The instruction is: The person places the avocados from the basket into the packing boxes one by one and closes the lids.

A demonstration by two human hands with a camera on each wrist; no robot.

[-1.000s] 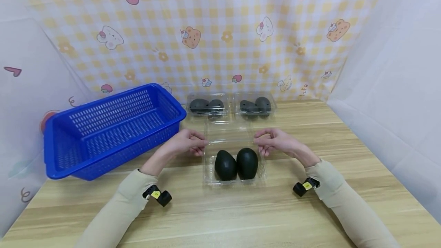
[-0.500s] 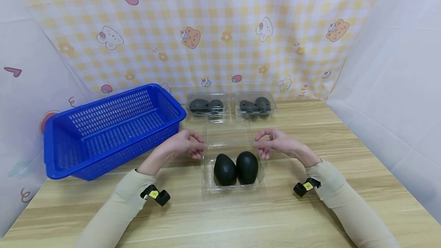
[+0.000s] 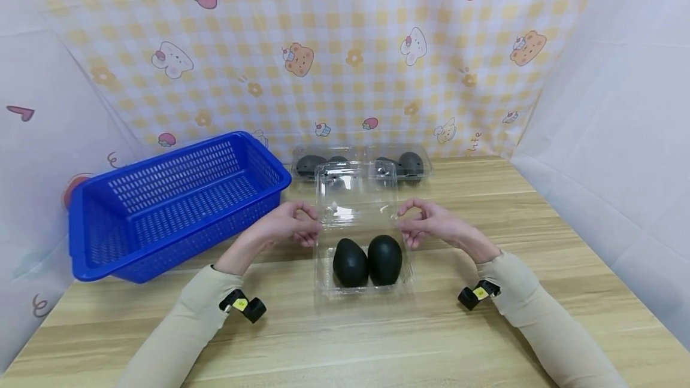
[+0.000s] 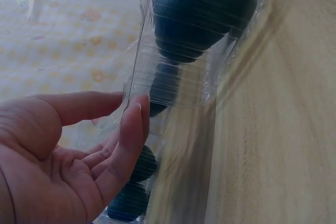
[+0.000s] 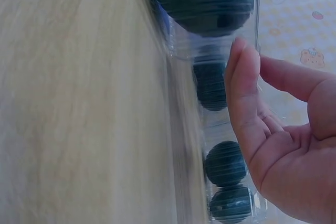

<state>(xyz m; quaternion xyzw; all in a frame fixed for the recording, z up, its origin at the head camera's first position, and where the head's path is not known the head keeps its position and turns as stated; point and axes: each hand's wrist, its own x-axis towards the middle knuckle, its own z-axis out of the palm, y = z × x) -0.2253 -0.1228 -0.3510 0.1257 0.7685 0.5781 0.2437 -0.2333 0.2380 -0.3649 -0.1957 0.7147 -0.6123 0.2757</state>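
In the head view, a clear plastic clamshell box with its lid raised stands in the middle of the table. Two dark green avocados lie side by side in its base. My left hand pinches the box's left edge near the hinge. On the opposite side, my right hand pinches the right edge. The left wrist view shows the thumb and fingers meeting at the plastic rim. Likewise, in the right wrist view the fingertips press against the box wall.
Behind stand two lidded clear boxes, the left box and the right box, each with dark avocados; the raised lid overlaps them. A blue perforated basket sits at the left. A checked curtain hangs behind the wooden table.
The lid has swung up from lying back, now overlapping the rear boxes. The open box shifted slightly toward me, then back a little. Both hands stay at its sides.
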